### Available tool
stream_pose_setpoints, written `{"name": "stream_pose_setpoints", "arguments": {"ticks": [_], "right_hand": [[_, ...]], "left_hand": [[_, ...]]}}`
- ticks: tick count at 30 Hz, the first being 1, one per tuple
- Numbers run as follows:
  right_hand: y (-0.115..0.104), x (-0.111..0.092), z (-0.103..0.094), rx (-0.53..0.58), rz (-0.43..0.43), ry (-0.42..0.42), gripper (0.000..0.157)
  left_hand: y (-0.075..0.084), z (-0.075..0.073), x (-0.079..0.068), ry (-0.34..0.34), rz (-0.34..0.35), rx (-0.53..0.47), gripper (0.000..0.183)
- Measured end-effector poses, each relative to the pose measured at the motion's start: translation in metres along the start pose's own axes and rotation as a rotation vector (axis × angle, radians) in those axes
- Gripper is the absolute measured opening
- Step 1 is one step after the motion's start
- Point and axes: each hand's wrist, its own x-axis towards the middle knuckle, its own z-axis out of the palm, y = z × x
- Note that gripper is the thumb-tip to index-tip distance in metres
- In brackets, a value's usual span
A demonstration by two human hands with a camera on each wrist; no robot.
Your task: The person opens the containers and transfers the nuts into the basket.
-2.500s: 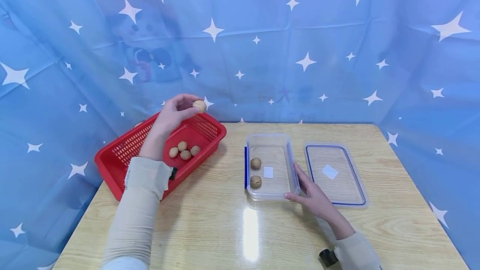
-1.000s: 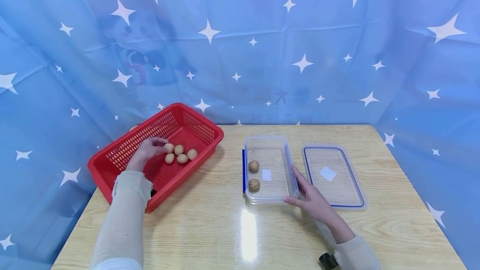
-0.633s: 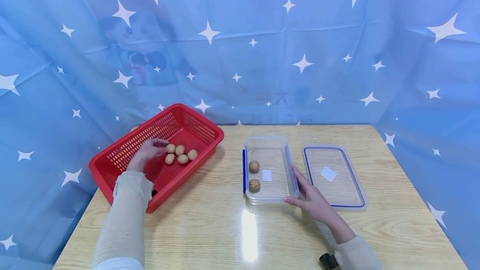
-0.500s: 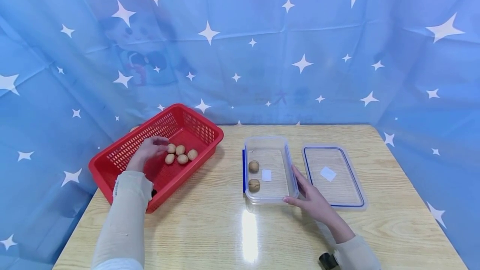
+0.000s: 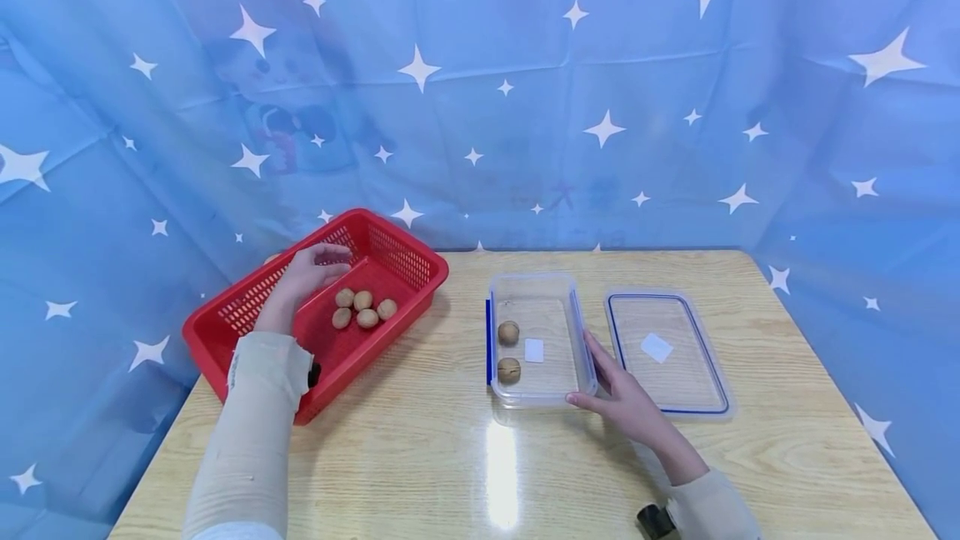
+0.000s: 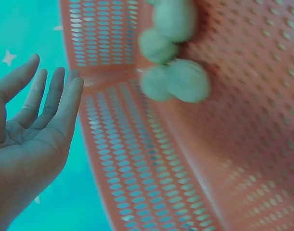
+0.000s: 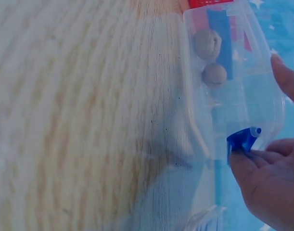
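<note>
My left hand is raised over the red plastic basket, its fingers stretched out and nothing in them. In the left wrist view the palm shows bare beside the basket's perforated wall. Several walnuts lie clustered on the basket floor, just to the right of that hand. My right hand grips the near right corner of a clear plastic food box, thumb at the front, fingers along the side by a blue clip. Two walnuts sit inside the box along its left wall.
A clear lid with a blue seal lies flat right of the box. Another tan round object peeks out behind the basket's back rim. A blue star-patterned curtain borders the wooden table behind and at the sides.
My left hand carried a walnut above the basket, lowered it among the others and let go, then rose away from them. The right hand has stayed on the box.
</note>
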Motion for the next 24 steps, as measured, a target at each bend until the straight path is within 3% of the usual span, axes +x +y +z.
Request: {"name": "stream_pose_setpoints", "arguments": {"ticks": [10,24], "right_hand": [[-0.001,-0.001,-0.001,-0.006,-0.018,0.005,0.096],[0.002,0.000,-0.001,0.010,-0.020,-0.002,0.095]], "left_hand": [[0.047,0.010,-0.011,0.007,0.149,0.060,0.053],[0.105,0.052,-0.031,-0.058,0.342,0.034,0.045]]}}
